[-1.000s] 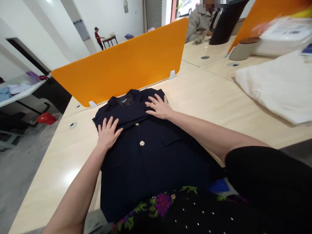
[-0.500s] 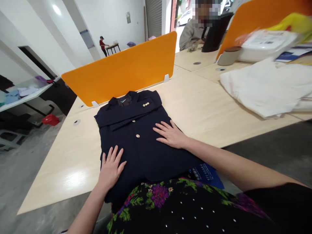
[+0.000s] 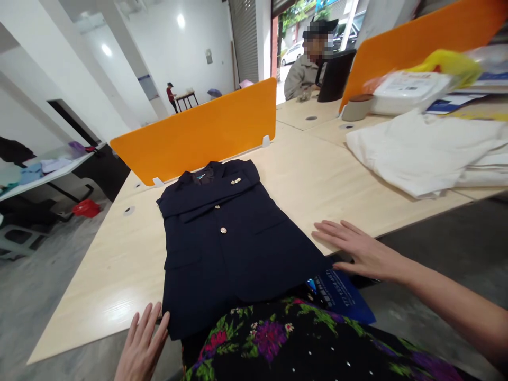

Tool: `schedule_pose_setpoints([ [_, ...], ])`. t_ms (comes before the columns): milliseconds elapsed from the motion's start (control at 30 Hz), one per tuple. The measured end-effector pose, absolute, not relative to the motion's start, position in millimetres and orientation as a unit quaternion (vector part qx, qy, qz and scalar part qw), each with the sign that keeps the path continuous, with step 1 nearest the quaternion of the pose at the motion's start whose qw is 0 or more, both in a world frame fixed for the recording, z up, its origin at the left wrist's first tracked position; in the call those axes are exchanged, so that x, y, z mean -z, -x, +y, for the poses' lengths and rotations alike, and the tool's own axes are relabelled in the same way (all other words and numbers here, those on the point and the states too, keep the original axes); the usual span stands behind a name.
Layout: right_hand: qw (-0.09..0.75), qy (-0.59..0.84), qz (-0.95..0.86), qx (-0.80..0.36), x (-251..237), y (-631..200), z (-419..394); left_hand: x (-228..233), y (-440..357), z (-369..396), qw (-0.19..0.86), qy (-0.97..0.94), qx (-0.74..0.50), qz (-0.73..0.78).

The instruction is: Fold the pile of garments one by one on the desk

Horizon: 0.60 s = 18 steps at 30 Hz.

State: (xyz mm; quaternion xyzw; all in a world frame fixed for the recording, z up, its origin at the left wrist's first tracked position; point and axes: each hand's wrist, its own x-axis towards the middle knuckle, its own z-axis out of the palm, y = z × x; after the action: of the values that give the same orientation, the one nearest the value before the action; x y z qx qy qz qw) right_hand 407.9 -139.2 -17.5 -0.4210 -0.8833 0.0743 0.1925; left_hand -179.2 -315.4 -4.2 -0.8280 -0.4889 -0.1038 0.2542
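A dark navy blazer [image 3: 230, 254] with gold buttons lies front up on the pale wooden table [image 3: 107, 275], its sleeves folded across the chest and its hem at the near edge. My left hand [image 3: 143, 338] is at the table edge beside the blazer's lower left corner, fingers stretched out and the thumb close to the cloth. On the other side my right hand [image 3: 353, 248] has its fingers spread over the table just off the lower right corner, its thumb by the hem. Neither hand holds anything; whether the thumbs touch the cloth, I cannot tell.
An orange divider [image 3: 198, 140] stands behind the blazer. White folded cloth [image 3: 420, 153] lies on the right, near a white package [image 3: 410, 92] and a round grey container [image 3: 357, 107]. A person [image 3: 304, 74] sits beyond by a black monitor [image 3: 336, 76]. A blue printed bag [image 3: 345, 296] hangs below the edge.
Both hands have slid off the blazer's front toward its lower corners: the left down and outward, the right outward to the right. The view has tilted up slightly. The blazer keeps its place.
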Motion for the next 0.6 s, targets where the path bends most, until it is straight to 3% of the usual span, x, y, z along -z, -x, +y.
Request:
schedule_pose_setpoints([
  [200, 0.220, 0.356, -0.906, -0.066, 9.5, -361.1, -140.6, 6.7, 152.8, -273.0, 0.217, 0.857, 0.139, -0.445],
  [333, 0.285, 0.283, -0.893, -0.205, -11.7, -336.1, -135.7, -19.0, 135.7, -257.7, 0.087, 0.851, 0.242, -0.459],
  [467, 0.373, 0.327, -0.804, -0.328, -42.4, -333.1, -127.9, -69.3, 125.7, -253.1, -0.053, 0.796, 0.330, -0.505],
  [600, 0.321, 0.324, -0.811, -0.366, -68.2, -352.2, -134.0, -99.5, 130.6, -272.3, -0.096, 0.817, 0.258, -0.507],
])
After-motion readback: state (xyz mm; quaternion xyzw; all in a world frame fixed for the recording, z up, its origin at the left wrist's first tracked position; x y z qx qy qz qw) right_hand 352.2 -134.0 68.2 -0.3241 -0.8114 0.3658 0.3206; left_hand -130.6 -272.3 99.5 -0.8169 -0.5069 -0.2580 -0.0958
